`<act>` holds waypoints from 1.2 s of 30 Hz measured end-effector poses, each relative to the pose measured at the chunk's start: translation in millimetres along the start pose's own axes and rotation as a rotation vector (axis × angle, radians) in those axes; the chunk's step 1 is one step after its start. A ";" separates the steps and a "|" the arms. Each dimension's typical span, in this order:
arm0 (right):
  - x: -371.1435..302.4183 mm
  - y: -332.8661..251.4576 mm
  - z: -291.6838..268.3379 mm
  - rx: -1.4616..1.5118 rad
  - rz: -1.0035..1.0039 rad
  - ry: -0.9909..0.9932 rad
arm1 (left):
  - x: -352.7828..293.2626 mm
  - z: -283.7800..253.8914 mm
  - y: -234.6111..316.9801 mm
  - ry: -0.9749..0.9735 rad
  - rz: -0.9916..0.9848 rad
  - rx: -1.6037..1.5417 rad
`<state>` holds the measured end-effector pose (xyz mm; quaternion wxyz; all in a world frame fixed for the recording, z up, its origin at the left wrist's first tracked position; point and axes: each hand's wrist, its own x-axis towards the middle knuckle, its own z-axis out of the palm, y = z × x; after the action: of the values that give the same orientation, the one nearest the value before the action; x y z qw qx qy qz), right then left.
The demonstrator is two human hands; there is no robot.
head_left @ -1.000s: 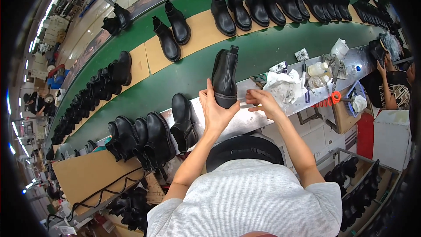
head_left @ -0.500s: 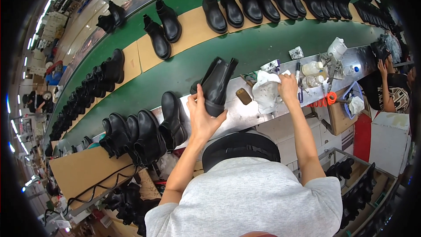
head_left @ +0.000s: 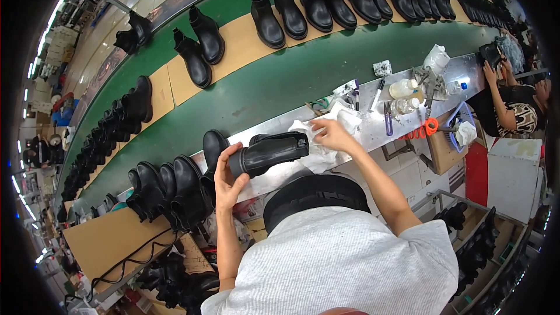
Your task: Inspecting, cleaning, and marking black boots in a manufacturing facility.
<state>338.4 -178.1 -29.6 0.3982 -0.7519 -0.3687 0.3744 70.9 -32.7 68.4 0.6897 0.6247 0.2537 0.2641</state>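
Observation:
In my left hand (head_left: 228, 178) is a black ankle boot (head_left: 271, 154), tipped on its side over the metal ledge. The fingers and thumb wrap one end of it, and its shaft opening points right. My right hand (head_left: 334, 137) is close to that opening, its fingers bent on a white cloth (head_left: 315, 160) that hangs below and behind the boot's top. How much of the cloth the fingers hold is partly hidden. More white cloth (head_left: 349, 118) lies just beyond that hand. Several black boots (head_left: 185, 184) stand left of my left hand.
Boots in pairs (head_left: 318, 9) line cardboard strips on the green table (head_left: 251, 102). Clear bottles (head_left: 403, 105), a marker (head_left: 377, 94) and an orange coiled hose (head_left: 415, 132) are to the right. Another person's arm (head_left: 506, 119) reaches in at far right; a boot rack (head_left: 484, 256) is lower right.
The boot has come nearer and turned from upright to lying sideways. My right hand has moved left toward the boot with the cloth. The whole view has shifted slightly.

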 end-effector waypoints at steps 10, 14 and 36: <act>32.8 110.4 -77.7 -0.651 0.315 0.457 | 11.2 41.2 -18.9 0.528 0.068 0.144; 28.3 79.8 -90.3 -0.656 0.365 0.433 | 4.1 40.5 -16.0 0.431 0.044 -0.009; -29.1 -135.7 45.4 0.675 -0.047 -0.296 | 0.5 37.5 -17.5 0.447 0.082 0.002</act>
<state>251.7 -132.5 78.6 0.5747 -0.5073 -0.2951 0.5704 97.6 -61.0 54.5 0.6044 0.5609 0.3750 0.4236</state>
